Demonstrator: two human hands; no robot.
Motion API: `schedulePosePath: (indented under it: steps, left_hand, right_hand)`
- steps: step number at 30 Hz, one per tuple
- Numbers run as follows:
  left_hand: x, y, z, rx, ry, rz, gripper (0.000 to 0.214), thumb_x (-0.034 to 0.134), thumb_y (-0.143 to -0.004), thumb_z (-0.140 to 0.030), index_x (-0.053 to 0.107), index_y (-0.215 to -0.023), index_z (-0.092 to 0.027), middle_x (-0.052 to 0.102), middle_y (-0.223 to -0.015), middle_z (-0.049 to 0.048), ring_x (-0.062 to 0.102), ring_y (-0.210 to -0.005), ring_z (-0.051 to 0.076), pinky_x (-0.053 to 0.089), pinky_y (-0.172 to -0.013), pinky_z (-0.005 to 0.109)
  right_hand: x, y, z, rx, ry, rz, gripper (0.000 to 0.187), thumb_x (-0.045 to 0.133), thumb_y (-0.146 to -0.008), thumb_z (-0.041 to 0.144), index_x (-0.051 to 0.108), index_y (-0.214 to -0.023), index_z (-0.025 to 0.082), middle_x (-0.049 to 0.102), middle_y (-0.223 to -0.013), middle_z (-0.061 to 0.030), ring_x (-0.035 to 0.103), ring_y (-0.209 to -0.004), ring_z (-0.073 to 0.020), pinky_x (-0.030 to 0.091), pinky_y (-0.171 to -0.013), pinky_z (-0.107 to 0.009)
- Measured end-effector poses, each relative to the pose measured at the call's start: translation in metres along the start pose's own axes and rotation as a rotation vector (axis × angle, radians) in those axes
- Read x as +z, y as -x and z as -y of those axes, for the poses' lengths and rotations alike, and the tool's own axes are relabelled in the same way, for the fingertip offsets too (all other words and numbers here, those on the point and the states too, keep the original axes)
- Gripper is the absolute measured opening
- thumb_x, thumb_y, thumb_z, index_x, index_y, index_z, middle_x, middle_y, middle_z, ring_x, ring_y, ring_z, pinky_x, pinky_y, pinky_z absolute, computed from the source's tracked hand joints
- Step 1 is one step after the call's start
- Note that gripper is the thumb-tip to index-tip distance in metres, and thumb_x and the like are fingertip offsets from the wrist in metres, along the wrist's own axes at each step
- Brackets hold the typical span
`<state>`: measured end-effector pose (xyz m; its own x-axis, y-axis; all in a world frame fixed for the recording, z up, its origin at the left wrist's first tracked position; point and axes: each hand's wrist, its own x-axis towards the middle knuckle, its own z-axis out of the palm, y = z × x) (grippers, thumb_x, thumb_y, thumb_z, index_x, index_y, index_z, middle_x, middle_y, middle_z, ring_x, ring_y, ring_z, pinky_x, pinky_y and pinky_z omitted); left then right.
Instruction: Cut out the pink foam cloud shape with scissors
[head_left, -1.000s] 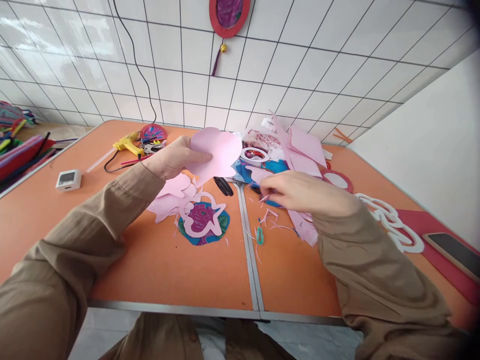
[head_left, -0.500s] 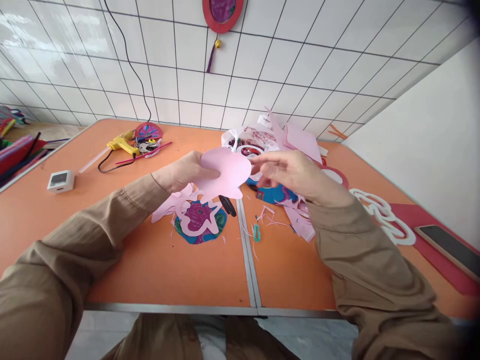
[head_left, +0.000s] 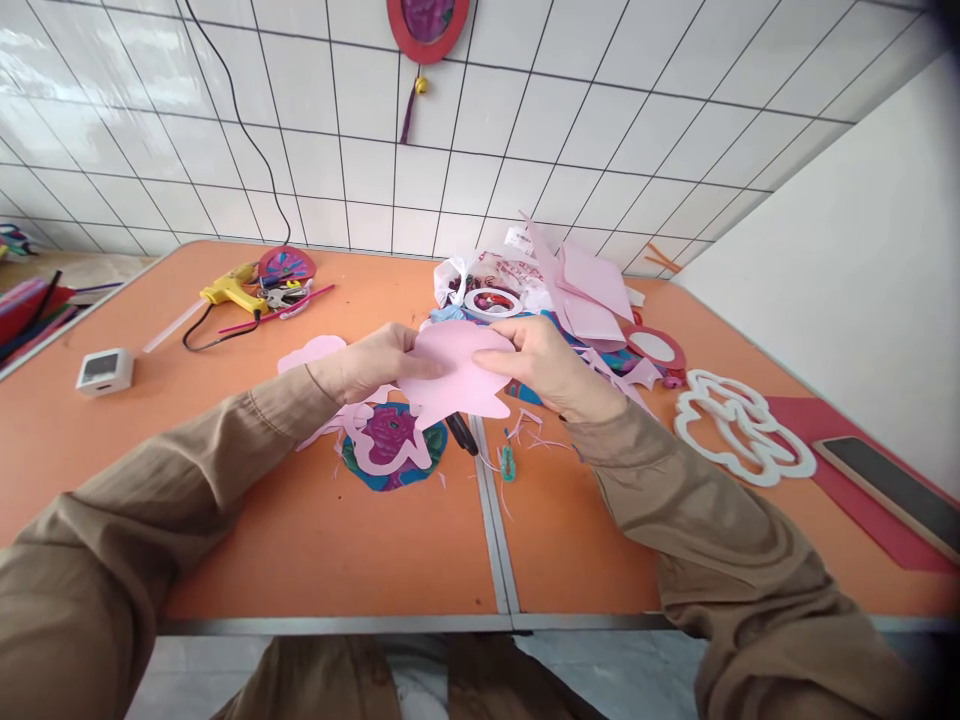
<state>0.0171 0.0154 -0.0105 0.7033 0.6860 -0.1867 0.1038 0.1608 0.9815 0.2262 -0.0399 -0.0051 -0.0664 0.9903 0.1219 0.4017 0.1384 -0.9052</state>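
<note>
A pink paper cutout [head_left: 457,372] with a wavy, curved edge is held up over the middle of the table. My left hand [head_left: 382,362] pinches its left side, thumb on the front face. On the other side my right hand [head_left: 544,362] grips the right edge, thumb also on the front. Below the cutout lies a round floral fabric piece [head_left: 420,475] in purple, blue and green, with a pink paper outline [head_left: 367,455] on it. A black-handled tool [head_left: 462,434] lies partly under the cutout. Close by rests a small green clip [head_left: 508,463].
At the left are a yellow glue gun [head_left: 234,290] and a white box-shaped device [head_left: 105,371]. Folded pink sheets [head_left: 596,290] and a plastic bag [head_left: 495,270] stand at the back. White scalloped frames [head_left: 727,445] and a phone [head_left: 885,485] lie at the right.
My right hand, loose beside the cutout before, has closed on its right edge. The cutout has come down slightly and turned a little. The whole view has shifted a bit.
</note>
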Motion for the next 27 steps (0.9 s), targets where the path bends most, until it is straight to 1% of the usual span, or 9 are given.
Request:
schedulePosePath:
  steps: [2,5,8,12,17,20,23,25,27]
  left_hand:
    - [-0.003,-0.003,0.002,-0.02,0.03,0.007,0.023,0.089,-0.062,-0.025,0.074,-0.07,-0.01,0.072,-0.064,0.0052,0.066,-0.057,0.013,0.054,-0.058,0.024]
    - [-0.002,-0.009,0.012,-0.042,0.069,0.007,0.033,0.091,-0.059,-0.031,0.074,-0.074,-0.008,0.074,-0.068,0.0099,0.071,-0.061,0.017,0.058,-0.066,0.027]
    - [0.007,-0.011,0.026,0.016,0.065,0.003,0.028,0.092,-0.057,-0.025,0.073,-0.071,-0.01,0.073,-0.068,0.0065,0.071,-0.061,0.017,0.058,-0.064,0.026]
    - [0.021,-0.006,0.033,0.109,0.061,0.173,0.022,0.087,-0.067,-0.027,0.076,-0.077,-0.01,0.077,-0.078,0.0092,0.074,-0.073,0.018,0.058,-0.075,0.027]
    - [0.022,-0.005,0.036,0.204,-0.021,0.317,0.025,0.083,-0.073,-0.036,0.077,-0.082,-0.013,0.077,-0.085,0.0107,0.074,-0.083,0.021,0.058,-0.083,0.032]
    - [0.023,-0.006,0.044,0.255,-0.15,0.333,0.02,0.079,-0.077,-0.034,0.077,-0.083,-0.015,0.077,-0.09,0.0104,0.072,-0.088,0.02,0.057,-0.084,0.032]
    - [0.024,-0.004,0.047,0.325,-0.421,0.292,0.012,0.069,-0.084,-0.023,0.079,-0.089,-0.019,0.075,-0.113,0.0108,0.069,-0.106,0.021,0.052,-0.093,0.031]
    - [0.025,0.0,0.044,0.347,-0.581,0.288,0.019,0.065,-0.086,-0.019,0.079,-0.1,-0.022,0.072,-0.124,0.0097,0.063,-0.12,0.023,0.049,-0.099,0.031]
    - [0.026,0.003,0.04,0.362,-0.668,0.295,0.033,0.065,-0.086,-0.021,0.074,-0.119,-0.024,0.071,-0.126,0.0091,0.063,-0.121,0.024,0.049,-0.098,0.031]
  right_hand:
    - [-0.008,-0.004,-0.001,0.023,-0.007,-0.028,0.027,0.07,-0.063,0.032,0.048,-0.055,0.02,0.042,-0.052,0.0045,0.043,-0.051,-0.0106,0.031,-0.045,-0.024]
    - [-0.018,-0.009,-0.002,0.044,-0.043,-0.15,0.021,0.07,-0.059,0.031,0.053,-0.056,0.019,0.046,-0.053,0.0037,0.043,-0.052,-0.0109,0.03,-0.045,-0.024]
    - [-0.022,-0.014,-0.004,0.035,-0.105,-0.251,0.016,0.071,-0.056,0.028,0.059,-0.059,0.017,0.052,-0.056,0.0022,0.047,-0.055,-0.0121,0.033,-0.048,-0.025]
    - [-0.02,-0.017,-0.009,0.041,-0.16,-0.285,0.014,0.071,-0.056,0.027,0.06,-0.06,0.018,0.052,-0.053,0.003,0.046,-0.053,-0.0128,0.036,-0.047,-0.025]
    - [-0.013,-0.015,-0.008,0.019,-0.173,-0.252,0.02,0.072,-0.058,0.029,0.055,-0.056,0.018,0.047,-0.053,0.0044,0.043,-0.052,-0.0101,0.03,-0.045,-0.023]
    - [-0.009,-0.013,-0.008,0.02,-0.138,-0.23,0.027,0.072,-0.059,0.032,0.048,-0.054,0.02,0.04,-0.052,0.0053,0.039,-0.051,-0.0094,0.026,-0.044,-0.023]
    - [-0.007,-0.013,-0.009,-0.008,-0.072,-0.232,0.026,0.071,-0.062,0.033,0.049,-0.057,0.021,0.039,-0.054,0.0051,0.039,-0.052,-0.0101,0.027,-0.045,-0.024]
    - [-0.006,-0.013,-0.01,-0.035,-0.063,-0.248,0.025,0.071,-0.063,0.032,0.049,-0.057,0.02,0.04,-0.055,0.005,0.038,-0.052,-0.0097,0.027,-0.046,-0.024]
    - [-0.006,-0.013,-0.01,-0.037,-0.092,-0.263,0.025,0.07,-0.063,0.03,0.049,-0.056,0.02,0.04,-0.054,0.0051,0.037,-0.051,-0.0091,0.026,-0.046,-0.024]
